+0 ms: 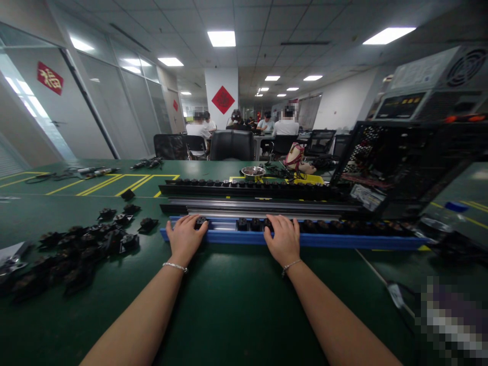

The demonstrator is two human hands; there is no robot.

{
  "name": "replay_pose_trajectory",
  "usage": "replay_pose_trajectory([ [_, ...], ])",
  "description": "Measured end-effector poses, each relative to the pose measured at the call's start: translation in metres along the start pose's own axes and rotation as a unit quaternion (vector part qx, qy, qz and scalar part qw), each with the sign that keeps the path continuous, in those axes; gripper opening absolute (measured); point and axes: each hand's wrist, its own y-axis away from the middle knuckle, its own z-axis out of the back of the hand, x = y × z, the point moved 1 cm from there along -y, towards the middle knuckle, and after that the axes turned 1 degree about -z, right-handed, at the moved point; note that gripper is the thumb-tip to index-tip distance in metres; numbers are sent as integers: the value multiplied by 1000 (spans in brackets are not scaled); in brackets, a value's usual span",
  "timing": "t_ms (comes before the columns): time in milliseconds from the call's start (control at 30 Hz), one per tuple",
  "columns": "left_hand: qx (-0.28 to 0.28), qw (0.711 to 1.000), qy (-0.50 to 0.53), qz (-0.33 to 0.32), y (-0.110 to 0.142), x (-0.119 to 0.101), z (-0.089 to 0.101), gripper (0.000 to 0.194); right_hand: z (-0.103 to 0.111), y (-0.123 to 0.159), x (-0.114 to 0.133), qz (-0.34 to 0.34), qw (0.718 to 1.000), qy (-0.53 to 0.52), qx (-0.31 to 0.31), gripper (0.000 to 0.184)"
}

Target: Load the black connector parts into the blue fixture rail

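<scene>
A long blue channel rail (312, 241) lies across the green table in front of me, with a row of small round-topped black parts (256, 224) sitting in its right portion. My left hand (186, 237) is at the rail's left end, thumb and fingers closed around a single black part (202, 222) there. Between that part and the row, a stretch of the bare channel (223, 224) shows. My right hand (282, 239) rests over the row, its thumb and fingers bent around another black part (268, 223), which they partly hide.
Loose black parts (87, 241) lie heaped at left. Behind the blue rail are black rails (244, 189), one filled with parts. A metal bowl (253, 172) and yellow tray (308, 179) sit farther back. An open computer case (404, 157) stands at right. People sit in the background.
</scene>
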Motion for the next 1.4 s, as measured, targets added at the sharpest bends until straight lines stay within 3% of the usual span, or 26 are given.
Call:
replay_pose_trajectory([
  [1133, 9, 998, 4, 58, -8, 25, 1, 31, 1, 0, 0, -2, 1000, -4, -1, 33],
  [1400, -16, 999, -17, 35, -10, 34, 7, 35, 3, 0, 1, -5, 1000, -4, 2, 33],
])
